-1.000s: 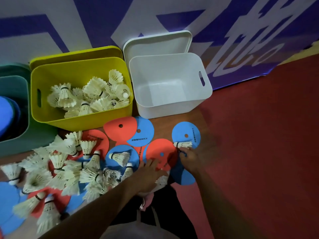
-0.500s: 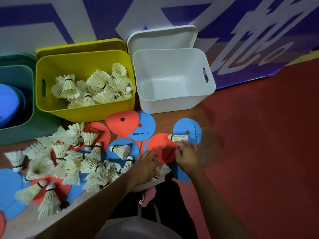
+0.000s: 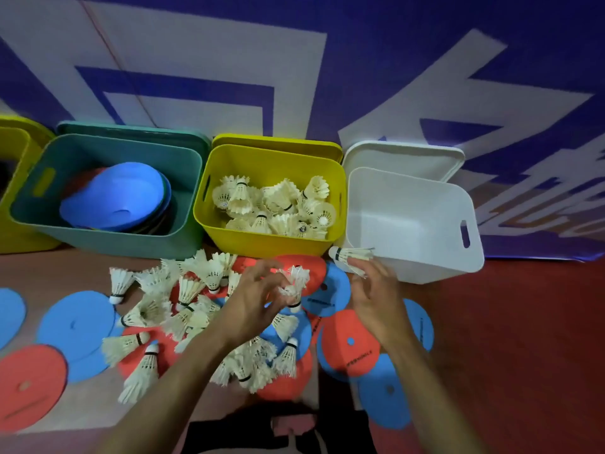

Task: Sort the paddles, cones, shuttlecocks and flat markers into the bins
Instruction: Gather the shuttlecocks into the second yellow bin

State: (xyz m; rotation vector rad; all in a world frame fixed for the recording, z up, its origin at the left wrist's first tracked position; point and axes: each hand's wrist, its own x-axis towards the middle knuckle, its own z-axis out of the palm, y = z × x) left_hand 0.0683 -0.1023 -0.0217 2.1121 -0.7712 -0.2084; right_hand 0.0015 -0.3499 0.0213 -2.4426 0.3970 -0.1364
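My left hand is raised above the floor pile and grips a white shuttlecock. My right hand pinches another shuttlecock in front of the white bin, which holds nothing. The yellow bin between the other two is partly filled with shuttlecocks. A teal bin to its left holds blue cones. Several loose shuttlecocks lie on the floor over red and blue flat markers.
Another yellow bin shows at the far left edge. More flat markers lie at the left and lower right on the floor. A blue and white banner wall stands behind the bins. My dark-clothed knees are at the bottom centre.
Both hands have lifted off the floor markers, each with a shuttlecock, and moved up toward the bins. The view has swung left, bringing the teal bin fully into sight.
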